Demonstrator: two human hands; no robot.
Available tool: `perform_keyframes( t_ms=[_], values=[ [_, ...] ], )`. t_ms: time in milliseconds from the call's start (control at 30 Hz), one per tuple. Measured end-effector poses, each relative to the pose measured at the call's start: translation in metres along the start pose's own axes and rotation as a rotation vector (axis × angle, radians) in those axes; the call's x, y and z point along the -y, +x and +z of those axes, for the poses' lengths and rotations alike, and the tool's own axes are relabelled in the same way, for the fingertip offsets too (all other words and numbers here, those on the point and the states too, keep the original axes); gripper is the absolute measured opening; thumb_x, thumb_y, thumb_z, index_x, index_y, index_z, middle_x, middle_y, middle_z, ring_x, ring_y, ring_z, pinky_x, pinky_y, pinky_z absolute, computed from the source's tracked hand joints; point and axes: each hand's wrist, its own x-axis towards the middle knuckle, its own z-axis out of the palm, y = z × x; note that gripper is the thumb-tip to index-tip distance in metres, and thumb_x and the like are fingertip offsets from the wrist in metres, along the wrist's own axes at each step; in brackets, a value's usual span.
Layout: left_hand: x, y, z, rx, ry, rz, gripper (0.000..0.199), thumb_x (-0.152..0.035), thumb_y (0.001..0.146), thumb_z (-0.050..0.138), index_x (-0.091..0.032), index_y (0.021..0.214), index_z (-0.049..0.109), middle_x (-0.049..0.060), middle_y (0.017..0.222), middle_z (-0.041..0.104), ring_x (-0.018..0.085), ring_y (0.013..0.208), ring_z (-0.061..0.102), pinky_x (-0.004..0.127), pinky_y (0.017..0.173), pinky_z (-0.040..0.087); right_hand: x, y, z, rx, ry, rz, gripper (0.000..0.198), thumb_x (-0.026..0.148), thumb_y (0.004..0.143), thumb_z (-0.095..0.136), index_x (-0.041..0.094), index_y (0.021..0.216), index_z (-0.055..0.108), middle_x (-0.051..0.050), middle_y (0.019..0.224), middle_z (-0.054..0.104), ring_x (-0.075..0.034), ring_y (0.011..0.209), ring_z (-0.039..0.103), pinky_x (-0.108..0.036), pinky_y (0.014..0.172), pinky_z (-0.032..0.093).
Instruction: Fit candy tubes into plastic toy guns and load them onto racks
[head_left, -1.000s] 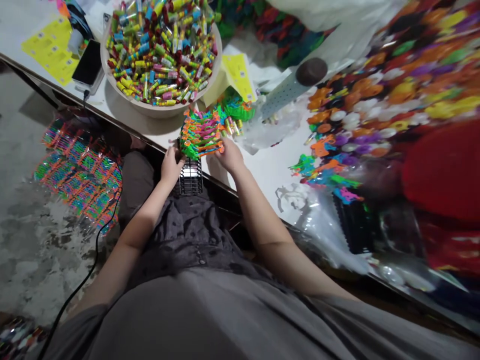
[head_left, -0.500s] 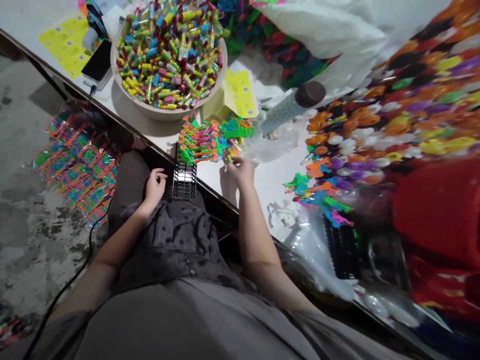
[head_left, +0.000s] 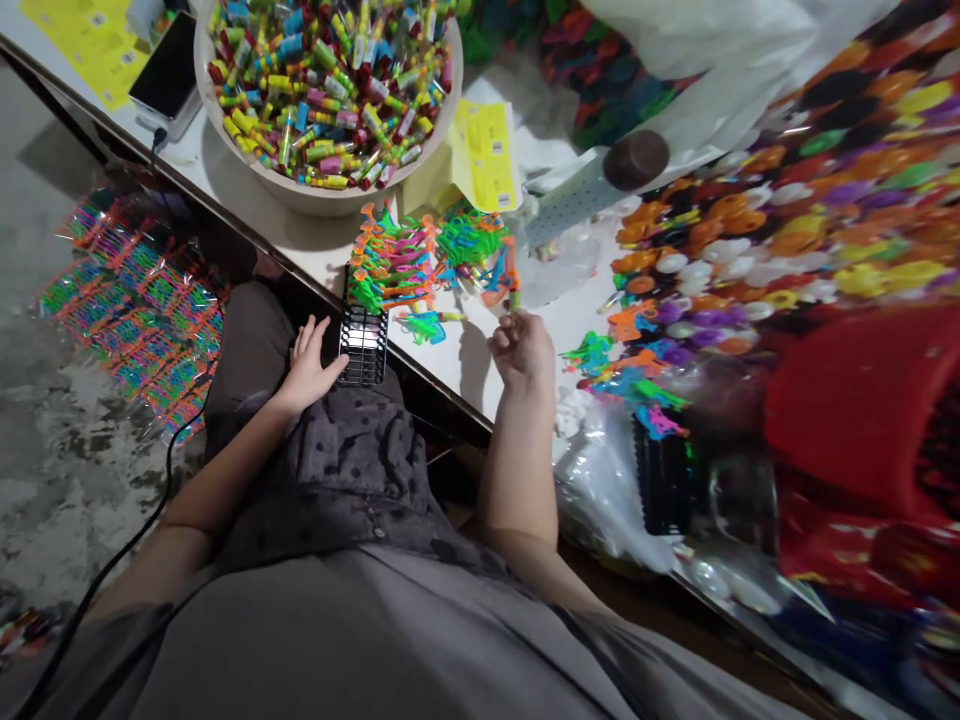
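My left hand (head_left: 309, 368) is open, its fingers spread beside a black slotted rack (head_left: 364, 350); the thumb reaches the rack's edge. Bright plastic toys (head_left: 397, 262) in orange, pink and green stand in a packed row at the rack's far part. Over the white table, my right hand (head_left: 525, 352) is closed on a small tube with an orange plastic toy (head_left: 513, 272) at its top. Between the hands lies a green and blue toy with a tube (head_left: 426, 326). Behind it is a small heap of green toys (head_left: 471, 238).
A round tub (head_left: 262, 188) full of small labelled tubes stands at the back. Yellow label cards (head_left: 486, 160), a phone (head_left: 166, 78) and a dotted cylinder (head_left: 570, 200) are nearby. Many coloured pieces (head_left: 720, 270) and a red container (head_left: 840, 410) fill the right. Bagged toys (head_left: 142, 310) lie lower left.
My right hand has moved right, away from the heap, and now holds the tube with the orange toy. My left hand's fingers have spread towards the rack. A green and blue toy now shows on the table.
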Motion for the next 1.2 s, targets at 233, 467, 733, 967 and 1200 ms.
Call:
perform_keyframes(
  t_ms=[233, 467, 733, 967, 1200],
  values=[
    [-0.037, -0.020, -0.006, 0.063, -0.191, 0.251, 0.029, -0.028, 0.083, 0.052, -0.021, 0.110, 0.061, 0.008, 0.116, 0.063, 0.019, 0.113, 0.056, 0.037, 0.104, 0.040, 0.005, -0.068, 0.026, 0.352, 0.071, -0.292, 0.027, 0.043, 0.068, 0.062, 0.020, 0.078, 0.051, 0.006, 0.060, 0.043, -0.003, 0.040, 0.032, -0.020, 0.044, 0.029],
    [-0.053, -0.028, 0.020, 0.263, -0.651, 0.128, 0.043, -0.043, 0.083, 0.055, -0.023, 0.121, 0.050, 0.008, 0.113, 0.063, 0.020, 0.105, 0.062, 0.033, 0.089, 0.052, -0.053, -0.141, 0.063, 0.672, -0.097, -0.070, 0.043, 0.058, 0.067, 0.067, 0.020, 0.084, 0.057, 0.004, 0.060, 0.054, -0.007, 0.041, 0.041, -0.024, 0.045, 0.039],
    [-0.043, -0.037, 0.007, -0.007, -0.604, 0.000, 0.045, -0.045, 0.095, 0.026, -0.027, 0.135, 0.035, 0.009, 0.125, 0.058, 0.016, 0.111, 0.060, 0.033, 0.091, 0.050, -0.071, -0.143, 0.070, 0.494, -0.457, -0.507, 0.027, 0.044, 0.080, 0.060, 0.021, 0.095, 0.061, -0.003, 0.082, 0.061, -0.014, 0.072, 0.056, -0.029, 0.067, 0.048],
    [-0.040, -0.032, 0.002, -0.062, -0.604, -0.041, 0.032, -0.037, 0.093, 0.037, -0.021, 0.117, 0.052, 0.008, 0.105, 0.067, 0.015, 0.095, 0.065, 0.030, 0.086, 0.053, -0.072, -0.151, 0.083, 0.506, -0.647, -0.724, 0.017, 0.037, 0.082, 0.056, 0.023, 0.089, 0.062, -0.003, 0.075, 0.060, -0.015, 0.068, 0.054, -0.030, 0.062, 0.046],
    [-0.040, -0.034, 0.007, -0.055, -0.604, -0.060, 0.032, -0.041, 0.093, 0.035, -0.022, 0.111, 0.053, 0.006, 0.102, 0.066, 0.015, 0.094, 0.065, 0.030, 0.082, 0.054, -0.077, -0.158, 0.086, 0.372, -0.613, -0.769, 0.014, 0.033, 0.084, 0.054, 0.021, 0.087, 0.061, -0.004, 0.077, 0.061, -0.016, 0.072, 0.056, -0.031, 0.066, 0.047]
  ],
)
